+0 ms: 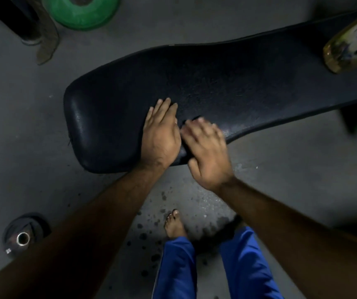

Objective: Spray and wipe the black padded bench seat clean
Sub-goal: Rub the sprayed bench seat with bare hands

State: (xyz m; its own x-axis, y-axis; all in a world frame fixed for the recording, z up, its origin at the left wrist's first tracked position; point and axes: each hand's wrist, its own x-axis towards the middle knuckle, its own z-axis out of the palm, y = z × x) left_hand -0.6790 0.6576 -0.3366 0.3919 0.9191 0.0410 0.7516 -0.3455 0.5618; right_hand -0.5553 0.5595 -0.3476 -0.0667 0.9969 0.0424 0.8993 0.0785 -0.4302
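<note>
The black padded bench seat [227,83] runs from the centre left to the upper right. My left hand [162,134] lies flat on its near end, palm down, with nothing in it. Just to the right, my right hand [207,152] is blurred and presses on what looks like a dark cloth [185,151]; only the cloth's edges show beside the palm and at the fingertips. A spray bottle [350,44] of yellowish liquid with a pale label lies on its side on the seat at the far right, away from both hands.
The grey floor [22,126] has dark wet spots near my bare foot [175,225] and blue trousers. A green weight plate [82,9] sits at the top left beside a dark post. A dark weight with a metal sleeve [23,236] is at the lower left.
</note>
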